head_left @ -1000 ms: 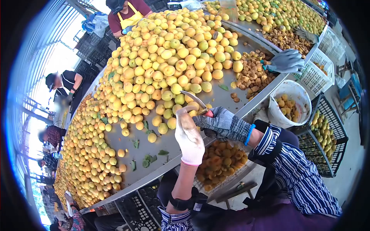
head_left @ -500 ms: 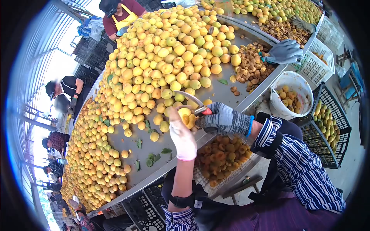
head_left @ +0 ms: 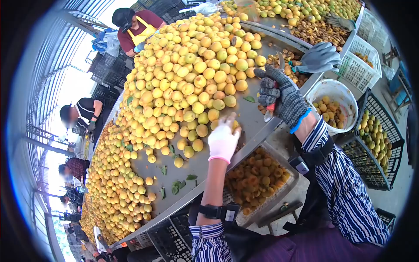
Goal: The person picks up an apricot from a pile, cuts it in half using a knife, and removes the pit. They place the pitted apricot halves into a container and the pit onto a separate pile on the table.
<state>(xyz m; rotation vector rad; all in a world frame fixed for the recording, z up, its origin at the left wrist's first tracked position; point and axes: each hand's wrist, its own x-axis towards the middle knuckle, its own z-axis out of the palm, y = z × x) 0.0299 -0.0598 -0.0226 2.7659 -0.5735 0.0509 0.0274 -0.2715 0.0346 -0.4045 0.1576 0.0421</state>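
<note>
My left hand (head_left: 223, 139), in a white glove with a pink cuff, reaches onto the near edge of the apricot heap (head_left: 187, 87). Its fingers are spread and a little blurred, touching or close beside a yellow apricot (head_left: 236, 125). In a grey striped glove, my right hand (head_left: 281, 96) is closed around the red handle of a curved knife (head_left: 271, 105). The blade rises past the fingers, over a pile of brown pits (head_left: 291, 56). Below the table edge, opened apricots (head_left: 257, 181) fill a crate, partly hidden by my left arm.
Grey gloves (head_left: 321, 56) lie at the table corner. A white bucket (head_left: 312, 94) with fruit pieces and a black crate (head_left: 395, 146) of greenish fruit stand to the right. Leaves (head_left: 178, 187) lie on the metal tabletop (head_left: 146, 166). A person in a yellow apron (head_left: 145, 30) works across the table.
My hands have moved apart. The opened apricot has left my left hand, which now reaches to the heap. My right hand has moved up and right with the knife, its blade now pointing up.
</note>
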